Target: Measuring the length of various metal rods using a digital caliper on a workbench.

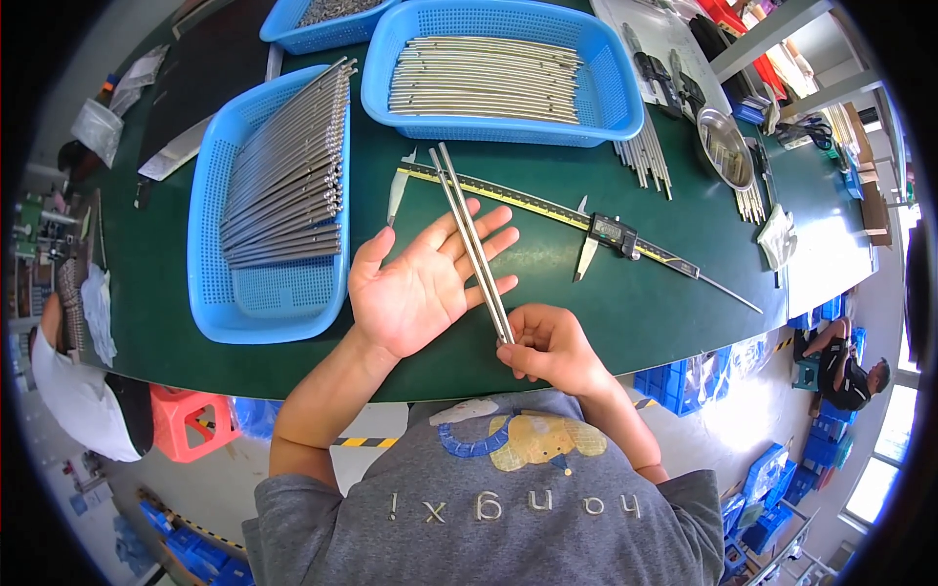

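Observation:
Two slim metal rods lie side by side, slanting across the fingers of my left hand. That hand is palm up, with its fingers stretched out and apart. At their near ends, my right hand pinches the rods between thumb and curled fingers. Just beyond my hands, a digital caliper rests on the green table, its jaws wide apart. To the left stands a blue basket with many thin rods in it. A second blue basket at the far side holds a row of rods.
Another blue basket with small metal pieces is at the far edge. On the right are loose rods, a metal bowl, a white glove and more calipers. A red stool and a seated person are beyond the table.

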Action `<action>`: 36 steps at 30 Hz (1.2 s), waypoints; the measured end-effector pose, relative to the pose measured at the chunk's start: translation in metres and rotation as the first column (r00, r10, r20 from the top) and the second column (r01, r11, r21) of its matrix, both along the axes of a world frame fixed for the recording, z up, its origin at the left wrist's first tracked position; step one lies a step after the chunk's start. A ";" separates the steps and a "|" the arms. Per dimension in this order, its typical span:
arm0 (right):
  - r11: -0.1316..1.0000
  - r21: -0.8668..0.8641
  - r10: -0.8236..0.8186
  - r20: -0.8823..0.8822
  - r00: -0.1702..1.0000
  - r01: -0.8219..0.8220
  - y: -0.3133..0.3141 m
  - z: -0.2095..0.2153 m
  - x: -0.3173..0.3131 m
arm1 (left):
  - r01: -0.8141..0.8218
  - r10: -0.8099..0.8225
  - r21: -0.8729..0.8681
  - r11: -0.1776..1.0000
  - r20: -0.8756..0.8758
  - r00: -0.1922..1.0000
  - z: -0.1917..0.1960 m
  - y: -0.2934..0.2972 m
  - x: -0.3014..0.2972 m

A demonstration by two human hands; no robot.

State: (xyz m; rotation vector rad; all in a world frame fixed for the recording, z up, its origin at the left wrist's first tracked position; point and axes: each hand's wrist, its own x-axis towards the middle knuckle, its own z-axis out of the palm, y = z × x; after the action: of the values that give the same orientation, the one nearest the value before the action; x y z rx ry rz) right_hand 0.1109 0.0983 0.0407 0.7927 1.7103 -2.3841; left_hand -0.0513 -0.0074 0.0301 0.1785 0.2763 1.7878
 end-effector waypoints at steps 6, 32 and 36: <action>0.968 -0.236 0.071 -0.080 0.994 -0.088 0.000 -0.003 0.002 | 0.034 -0.035 0.045 0.998 0.031 0.999 -0.002 0.001 0.000; 0.958 -0.261 -0.193 -0.273 0.942 0.121 0.025 0.007 0.023 | 0.017 -0.015 -0.039 0.999 0.059 0.998 -0.023 0.002 -0.001; 0.967 -0.218 -0.210 -0.372 0.904 0.135 0.024 0.003 0.020 | 0.028 -0.027 -0.042 0.999 0.027 0.999 -0.019 0.003 0.001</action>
State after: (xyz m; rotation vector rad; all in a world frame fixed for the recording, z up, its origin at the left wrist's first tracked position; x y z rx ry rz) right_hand 0.1311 0.1228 0.0437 0.4779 1.5515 -2.9394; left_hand -0.0504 -0.0041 0.0113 0.1275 0.2913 1.7540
